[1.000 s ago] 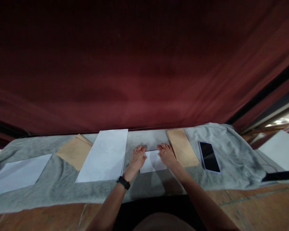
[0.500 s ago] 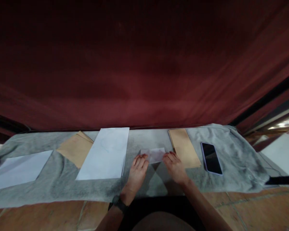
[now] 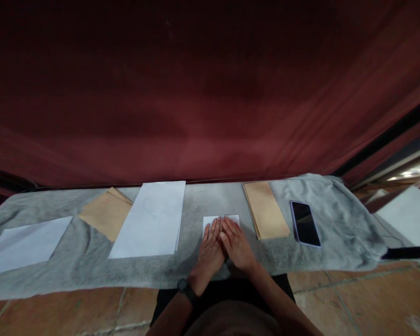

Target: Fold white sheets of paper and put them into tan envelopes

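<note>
A small white piece of paper lies flat on the grey cloth in front of me, its lower part covered by my hands. My left hand rests on its left half with the fingers stretched out and flat. Beside it, my right hand lies flat on the right half, fingers extended; the two hands meet at the middle of the paper. Neither hand grips anything. A dark watch is on my left wrist.
Large white sheets lie left of my hands, with brown envelopes and another white sheet further left. To the right are a stack of brown envelopes and a phone. A grey cloth covers the surface; red fabric hangs behind.
Both hands have moved inward from the paper's two side edges to its middle. Their fingers, which held the edges, now lie flat on the paper, which rests lower against the cloth.
</note>
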### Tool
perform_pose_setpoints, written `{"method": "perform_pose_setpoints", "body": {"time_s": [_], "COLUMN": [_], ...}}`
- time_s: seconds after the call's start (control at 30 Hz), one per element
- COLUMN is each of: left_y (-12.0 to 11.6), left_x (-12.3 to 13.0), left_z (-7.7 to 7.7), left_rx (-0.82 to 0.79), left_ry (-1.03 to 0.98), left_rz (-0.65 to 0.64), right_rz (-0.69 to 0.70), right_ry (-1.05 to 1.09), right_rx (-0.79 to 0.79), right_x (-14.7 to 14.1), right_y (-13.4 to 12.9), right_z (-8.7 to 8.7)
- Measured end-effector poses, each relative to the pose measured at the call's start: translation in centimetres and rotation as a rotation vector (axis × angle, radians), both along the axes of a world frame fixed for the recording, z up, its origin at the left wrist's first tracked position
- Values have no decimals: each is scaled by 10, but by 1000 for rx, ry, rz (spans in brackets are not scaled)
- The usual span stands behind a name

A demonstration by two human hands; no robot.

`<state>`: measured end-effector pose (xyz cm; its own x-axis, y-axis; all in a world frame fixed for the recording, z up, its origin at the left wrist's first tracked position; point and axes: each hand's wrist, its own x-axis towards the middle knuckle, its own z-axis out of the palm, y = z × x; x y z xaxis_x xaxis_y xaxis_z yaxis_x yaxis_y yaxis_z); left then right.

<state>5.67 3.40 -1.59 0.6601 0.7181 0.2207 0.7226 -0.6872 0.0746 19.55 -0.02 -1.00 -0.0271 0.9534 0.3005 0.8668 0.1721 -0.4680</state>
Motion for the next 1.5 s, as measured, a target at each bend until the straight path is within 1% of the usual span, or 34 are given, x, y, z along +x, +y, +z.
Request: {"method": "perform_pose_setpoints", "body": {"time_s": [0.1,0.2,0.47,0.6,0.8,0.87,0.9,1.0,1.07,1.17,1.23,1.4,1.5], "left_y": [1,4,14,14,14,10,7,-5,-12,-17,-17,-16,-17], "left_x": [2,-4,-19,-25,-26,-22,-19,-9,-5,-4,-5,-7,-7], "left_z": [-15,-20,-13,-12,-8,-4,-3,-2,-4,-8,-9,-4,-2], "left_rx": [24,29,21,31,31,42,43,19,-4,-21,-28,-60,-92], "left_ry": [36,26,-3,-25,-45,-70,-79,-78,-70,-50,-33,34,57], "left_rz": [62,126,240,270,330,312,277,110,42,23,13,-15,-10], "right_rz": [-78,-142,-233,-273,-284,-282,-278,-262,-252,-252,-226,-20,12], "right_ry": [-120,-207,-325,-326,-324,-317,-312,-294,-278,-243,-217,-197,-239], "right_rx": [-15,10,56,55,37,29,26,28,44,71,75,38,28], "right_x": [-8,-7,5,7,11,11,11,13,14,13,8,-11,-11], "right_y": [4,1,0,-4,-7,-8,-8,-8,-8,-8,-10,-23,-32], "right_z": [-11,-20,-28,-31,-33,-33,-33,-33,-32,-29,-25,-19,-21]}}
